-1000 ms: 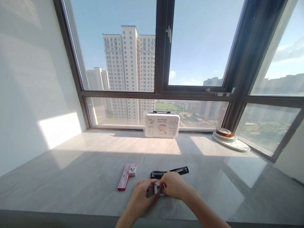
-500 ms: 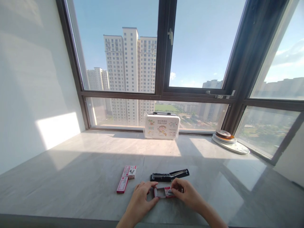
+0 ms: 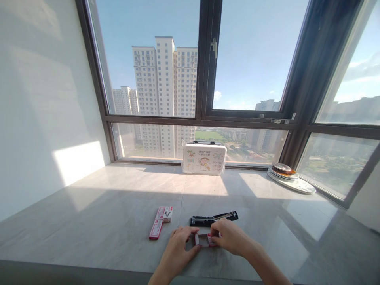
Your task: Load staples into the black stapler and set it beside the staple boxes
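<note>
You have two hands, one small box between them, one stapler, what look like three more small boxes, one case and one stack of plates. The small box (image 3: 197,240) lies near the middle of the tabletop's near edge. Your left hand (image 3: 181,247) grips its left end, thumb on the near side and fingers on the far side. Your right hand (image 3: 227,236) has its fingertips bunched at the right end; you cannot tell whether that grip has the box itself or something in it.

The box is shallow and oblong, with a pale left end, a greyish middle and red-and-white print by your right fingers. Your hands hide parts of both ends.

Just beyond, the black stapler (image 3: 202,220) lies opened out, metal showing, its right part slanting towards the far edge. Your right hand stands close in front of its middle. Toward the left edge, the pink-and-white boxes (image 3: 156,229) sit together, the whitest bearing a stapler picture.

Midway along the far edge, the white case (image 3: 204,159) stands upright, printed with cartoons, black handle on top, against the window (image 3: 142,142). In the far right corner sits the stack of plates (image 3: 303,187).
</note>
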Motion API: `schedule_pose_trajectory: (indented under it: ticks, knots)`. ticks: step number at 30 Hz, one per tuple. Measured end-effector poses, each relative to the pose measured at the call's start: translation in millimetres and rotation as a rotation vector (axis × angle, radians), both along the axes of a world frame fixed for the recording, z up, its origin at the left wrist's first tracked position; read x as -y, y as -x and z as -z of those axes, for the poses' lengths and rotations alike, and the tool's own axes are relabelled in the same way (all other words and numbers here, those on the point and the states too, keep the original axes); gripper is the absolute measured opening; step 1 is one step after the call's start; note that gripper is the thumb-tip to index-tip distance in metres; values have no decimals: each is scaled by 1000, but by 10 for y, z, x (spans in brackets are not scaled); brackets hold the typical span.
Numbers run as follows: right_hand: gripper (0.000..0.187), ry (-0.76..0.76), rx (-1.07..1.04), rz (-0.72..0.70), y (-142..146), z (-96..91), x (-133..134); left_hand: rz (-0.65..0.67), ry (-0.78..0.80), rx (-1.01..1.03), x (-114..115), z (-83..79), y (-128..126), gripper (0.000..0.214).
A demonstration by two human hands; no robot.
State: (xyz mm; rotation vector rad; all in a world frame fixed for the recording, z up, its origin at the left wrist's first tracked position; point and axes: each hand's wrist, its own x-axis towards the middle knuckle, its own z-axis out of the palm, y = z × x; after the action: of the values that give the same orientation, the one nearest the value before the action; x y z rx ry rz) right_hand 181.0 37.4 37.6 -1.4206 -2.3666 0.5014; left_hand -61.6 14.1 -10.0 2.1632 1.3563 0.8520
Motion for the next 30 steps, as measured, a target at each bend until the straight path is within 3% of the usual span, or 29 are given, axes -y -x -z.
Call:
schedule_pose_trajectory:
  ticks: [4, 7, 14, 23, 30]
  knots:
    - [9, -19, -97, -36, 96, 32, -23, 1, -3, -2, 11, -17, -1, 41]
    - [13, 8, -264, -2, 121, 161, -18, -10, 1, -6, 7, -16, -2, 40]
    - [16, -56, -373, 105, -165, 416, 94, -25, 13, 0, -23, 21, -6, 44]
    - [23, -42, -455, 145, -322, 379, 199, -25, 21, 29, -12, 43, -3, 47]
    - [23, -93, -186, 123, -237, 226, 241, -23, 18, 9, 3, 17, -15, 46]
